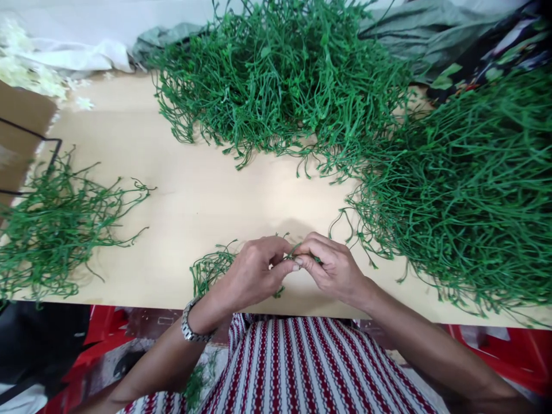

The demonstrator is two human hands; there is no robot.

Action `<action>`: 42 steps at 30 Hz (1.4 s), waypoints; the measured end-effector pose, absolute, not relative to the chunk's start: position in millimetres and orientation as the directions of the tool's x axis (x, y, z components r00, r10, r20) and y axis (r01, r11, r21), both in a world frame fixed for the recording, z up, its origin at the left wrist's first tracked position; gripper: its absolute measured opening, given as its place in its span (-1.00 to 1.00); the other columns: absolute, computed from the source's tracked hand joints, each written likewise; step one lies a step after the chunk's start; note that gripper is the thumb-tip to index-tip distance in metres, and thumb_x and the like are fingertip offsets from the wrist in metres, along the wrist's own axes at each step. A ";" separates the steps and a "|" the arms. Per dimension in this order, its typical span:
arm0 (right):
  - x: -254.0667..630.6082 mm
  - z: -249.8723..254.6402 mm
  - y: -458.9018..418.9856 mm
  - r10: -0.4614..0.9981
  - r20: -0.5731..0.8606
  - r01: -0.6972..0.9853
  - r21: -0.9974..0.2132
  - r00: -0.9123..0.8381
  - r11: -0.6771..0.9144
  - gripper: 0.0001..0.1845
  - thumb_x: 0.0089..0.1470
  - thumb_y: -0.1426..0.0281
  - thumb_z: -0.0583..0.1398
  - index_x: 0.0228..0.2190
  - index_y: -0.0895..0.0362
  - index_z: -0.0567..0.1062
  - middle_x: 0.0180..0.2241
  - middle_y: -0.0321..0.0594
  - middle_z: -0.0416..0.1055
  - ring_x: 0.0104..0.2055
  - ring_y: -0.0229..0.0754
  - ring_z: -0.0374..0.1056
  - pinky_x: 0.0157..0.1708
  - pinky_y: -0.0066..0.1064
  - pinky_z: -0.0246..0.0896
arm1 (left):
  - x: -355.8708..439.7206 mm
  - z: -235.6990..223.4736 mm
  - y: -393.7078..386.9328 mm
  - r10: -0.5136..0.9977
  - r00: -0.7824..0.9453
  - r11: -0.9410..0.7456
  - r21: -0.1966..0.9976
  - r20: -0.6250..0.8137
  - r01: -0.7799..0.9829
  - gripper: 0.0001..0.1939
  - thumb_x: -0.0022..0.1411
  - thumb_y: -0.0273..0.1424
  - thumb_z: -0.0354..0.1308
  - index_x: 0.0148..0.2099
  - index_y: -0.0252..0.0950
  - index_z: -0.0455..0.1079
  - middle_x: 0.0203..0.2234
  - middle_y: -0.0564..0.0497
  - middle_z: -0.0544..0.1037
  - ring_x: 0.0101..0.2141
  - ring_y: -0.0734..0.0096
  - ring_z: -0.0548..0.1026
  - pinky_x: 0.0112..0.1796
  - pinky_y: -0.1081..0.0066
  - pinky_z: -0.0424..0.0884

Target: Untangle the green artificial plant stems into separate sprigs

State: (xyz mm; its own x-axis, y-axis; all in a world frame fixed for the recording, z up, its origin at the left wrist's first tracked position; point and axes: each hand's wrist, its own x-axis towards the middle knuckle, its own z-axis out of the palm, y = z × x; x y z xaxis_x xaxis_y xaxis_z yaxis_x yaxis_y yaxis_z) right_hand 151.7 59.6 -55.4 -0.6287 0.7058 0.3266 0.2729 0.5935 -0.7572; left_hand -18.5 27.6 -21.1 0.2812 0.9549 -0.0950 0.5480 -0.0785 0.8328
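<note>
Near the table's front edge, my left hand (259,270) and my right hand (330,267) meet with thumbs and fingertips pinched together. Between them is a thin green artificial stem (295,249), mostly covered by the fingers. Both hands are closed on it. A small bunch of green stems (211,269) lies on the table just left of my left hand, partly behind it. To the right of my right hand spreads a large heap of green stems (466,201), its loose ends reaching close to my fingers.
Another big heap of green stems (280,80) lies along the back of the table (194,190). A smaller pile (56,230) sits at the left, beside a cardboard box (21,126) and a black wire frame (56,150). White flowers (38,80) lie at the back left.
</note>
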 end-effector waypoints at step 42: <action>150.4 -43.6 67.0 0.736 0.077 0.313 -0.872 -0.673 0.377 -0.93 0.04 0.42 0.13 -0.43 0.19 0.34 -0.56 -0.39 0.20 -0.54 -0.43 0.08 -0.54 -0.58 -0.02 | -12.0 -32.8 24.2 0.998 0.043 0.027 0.986 -0.035 0.165 -0.93 0.04 -0.56 0.10 -0.41 -0.34 0.38 -0.56 0.05 0.45 -0.51 0.53 0.37 -0.47 0.50 0.33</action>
